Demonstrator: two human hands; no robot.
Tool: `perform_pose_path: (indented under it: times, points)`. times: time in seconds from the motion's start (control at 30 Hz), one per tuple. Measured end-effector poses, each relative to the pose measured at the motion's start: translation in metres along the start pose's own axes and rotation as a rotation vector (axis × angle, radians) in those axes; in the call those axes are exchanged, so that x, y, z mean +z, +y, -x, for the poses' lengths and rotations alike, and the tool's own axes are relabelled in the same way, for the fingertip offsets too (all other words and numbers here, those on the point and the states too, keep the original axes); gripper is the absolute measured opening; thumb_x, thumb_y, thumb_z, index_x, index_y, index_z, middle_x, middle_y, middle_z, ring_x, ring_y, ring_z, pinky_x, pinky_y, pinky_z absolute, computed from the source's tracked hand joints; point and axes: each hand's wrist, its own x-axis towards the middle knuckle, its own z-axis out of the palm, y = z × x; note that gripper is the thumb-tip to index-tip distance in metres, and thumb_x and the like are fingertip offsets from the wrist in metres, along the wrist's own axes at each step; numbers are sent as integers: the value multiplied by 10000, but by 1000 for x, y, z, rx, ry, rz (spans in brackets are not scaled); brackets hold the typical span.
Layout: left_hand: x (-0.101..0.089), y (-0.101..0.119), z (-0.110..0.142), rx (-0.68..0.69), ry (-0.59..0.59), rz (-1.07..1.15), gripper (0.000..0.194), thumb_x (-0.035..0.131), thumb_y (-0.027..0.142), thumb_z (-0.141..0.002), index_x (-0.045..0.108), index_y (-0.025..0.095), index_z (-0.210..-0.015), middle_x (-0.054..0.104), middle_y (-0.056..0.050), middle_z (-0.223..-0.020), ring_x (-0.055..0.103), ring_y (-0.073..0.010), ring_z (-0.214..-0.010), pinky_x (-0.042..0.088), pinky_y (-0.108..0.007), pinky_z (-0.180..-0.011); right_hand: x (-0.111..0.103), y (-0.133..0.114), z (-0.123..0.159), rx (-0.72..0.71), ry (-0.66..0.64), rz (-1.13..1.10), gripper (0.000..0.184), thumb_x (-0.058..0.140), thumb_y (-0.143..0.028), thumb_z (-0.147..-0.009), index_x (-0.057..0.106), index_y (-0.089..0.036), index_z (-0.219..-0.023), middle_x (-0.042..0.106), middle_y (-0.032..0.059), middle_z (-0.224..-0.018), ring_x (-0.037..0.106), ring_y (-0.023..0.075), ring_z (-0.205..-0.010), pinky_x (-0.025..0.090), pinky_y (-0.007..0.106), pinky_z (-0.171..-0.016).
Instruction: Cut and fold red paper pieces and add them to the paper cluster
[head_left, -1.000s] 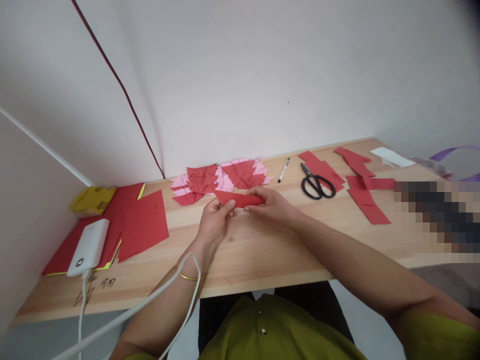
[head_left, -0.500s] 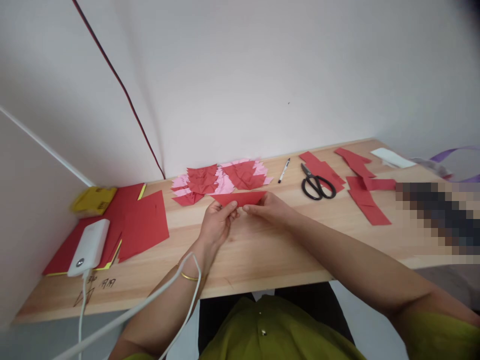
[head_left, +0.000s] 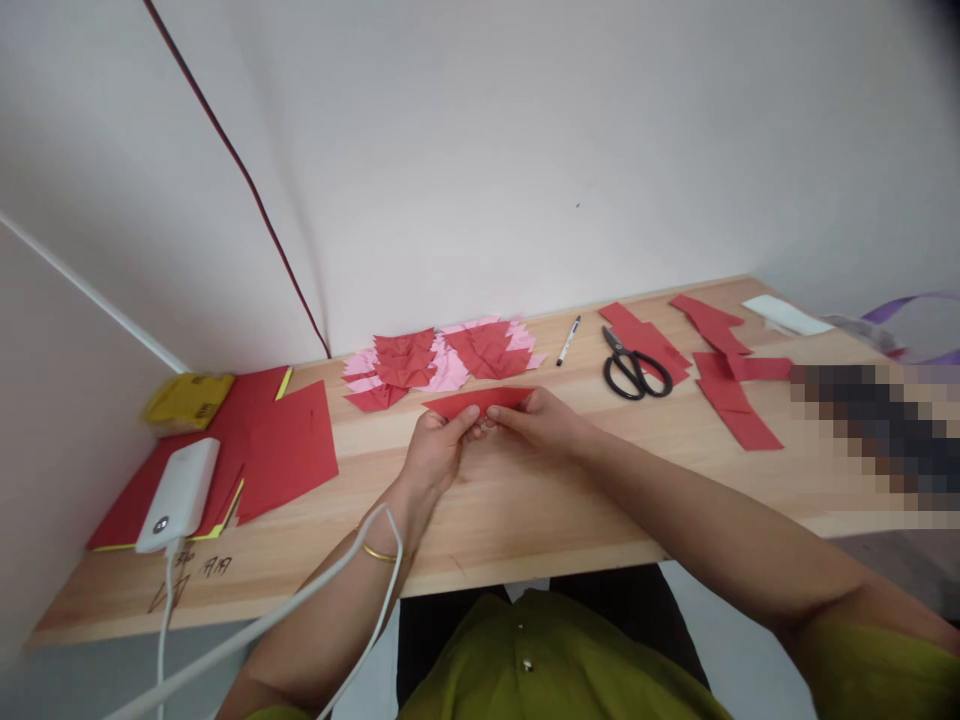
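A folded piece of red paper point(head_left: 484, 399), long and pointed at its ends, is held just above the table between both hands. My left hand point(head_left: 442, 437) pinches it from the left, thumb on the near edge. From the right, my right hand point(head_left: 544, 422) grips the same paper, its thumb close to the left thumb. The fingers behind the paper are partly hidden. Just beyond lie folded red paper pieces point(head_left: 405, 358) and pink paper pieces point(head_left: 448, 365), overlapping in rows.
Black-handled scissors point(head_left: 637, 375) rest partly on red paper scraps point(head_left: 739, 410) at right. A pen point(head_left: 568, 341) lies near the wall. Left are red sheets point(head_left: 289, 455), a white power bank point(head_left: 180, 495) with a white cable point(head_left: 300, 600), and a yellow packet point(head_left: 187, 400).
My right thumb has moved left along the paper's near edge, closer to the left thumb. Both hands still hold the paper, which sits slightly lower.
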Motion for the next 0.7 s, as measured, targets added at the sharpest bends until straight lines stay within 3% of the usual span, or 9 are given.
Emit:
perform_pose_path:
  times: [0.17, 0.33, 0.5, 0.7]
  points:
    - [0, 3, 0, -4, 2, 17, 207, 776, 261, -623, 682, 92, -698, 652, -41, -616, 577, -101, -559, 478, -228, -595, -1, -1, -1, -4, -44, -20, 377, 574, -495, -801, 685, -140, -861, 693, 54, -821, 609, 170, -773, 474, 289, -724]
    - [1, 2, 1, -5, 16, 5, 210, 787, 250, -609, 683, 98, -708, 646, -30, -601, 559, -90, -536, 475, -221, -576, 0, 0, -2, -4, -4, -9, 381, 622, -514, -751, 686, -148, -836, 691, 52, -791, 612, 185, -785, 481, 296, -700]
    - [0, 3, 1, -19, 9, 19, 217, 792, 222, -600, 689, 97, -745, 666, -36, -657, 562, -85, -559, 472, -214, -580, -1, 4, -3, -9, 20, 21, 390, 588, -517, -773, 660, -134, -759, 679, 51, -750, 598, 159, -707, 470, 280, -668]
    - [-2, 4, -1, -33, 0, 81, 222, 770, 266, -636, 677, 90, -734, 680, -66, -673, 593, -103, -592, 476, -230, -610, 0, 3, -5, 3, -9, -16, 431, 545, -545, -794, 692, -140, -813, 704, 66, -791, 616, 157, -707, 486, 297, -705]
